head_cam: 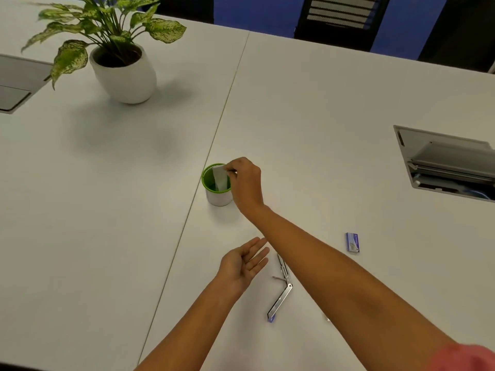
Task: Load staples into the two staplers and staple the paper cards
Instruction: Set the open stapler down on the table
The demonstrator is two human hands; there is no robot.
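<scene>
Progress looks early imo: right hand (245, 180) pinches a paper card (220, 178) at the green cup (217, 195). Left hand (245, 263) is palm-up, fingers straight, holding nothing. One stapler (281, 290) lies flipped open nearby w/ the staple box (352, 242) to its right. 2nd stapler not visible, nothing stapled afaict.

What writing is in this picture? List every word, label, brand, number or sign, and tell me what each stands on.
No text here can be read.
On the staple box: some print on its blue and white face, too small and blurred to read.
On the opened stapler, the green-rimmed cup and the paper card: no lettering shows.
</scene>
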